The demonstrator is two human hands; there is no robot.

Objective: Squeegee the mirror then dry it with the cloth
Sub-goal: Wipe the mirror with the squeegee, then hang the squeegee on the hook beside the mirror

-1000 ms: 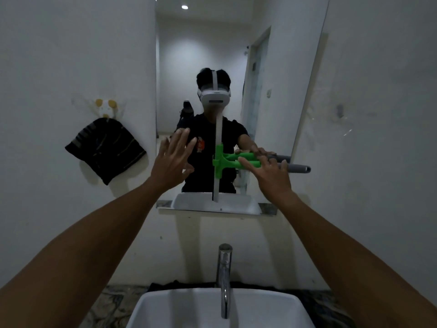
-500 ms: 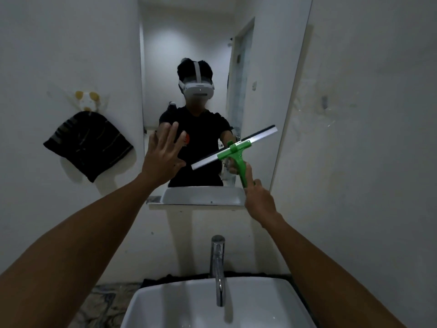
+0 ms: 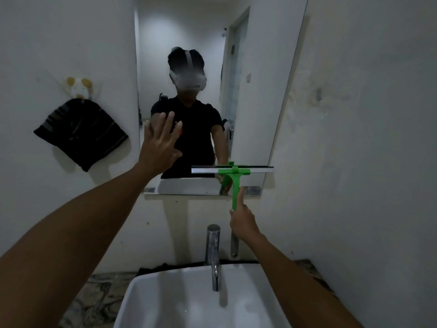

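A tall frameless mirror [image 3: 255, 67] hangs on the white wall above the sink. My right hand [image 3: 243, 221] grips the green handle of a squeegee [image 3: 234, 172], whose blade lies level against the lower right part of the glass. My left hand [image 3: 160, 145] is flat with fingers spread, at the mirror's lower left edge. A dark striped cloth [image 3: 80, 133] hangs from a hook on the wall left of the mirror.
A white basin [image 3: 165, 301] with a chrome tap [image 3: 212, 252] stands directly below. A marbled counter [image 3: 92, 294] runs under it. A grey bar [image 3: 234, 242] hangs down below my right hand. The wall at right is bare and scuffed.
The squeegee turned from upright, through a slant, to level, and came down to the mirror's lower right. My right hand dropped below the mirror's bottom edge. My left hand stayed spread at the glass.
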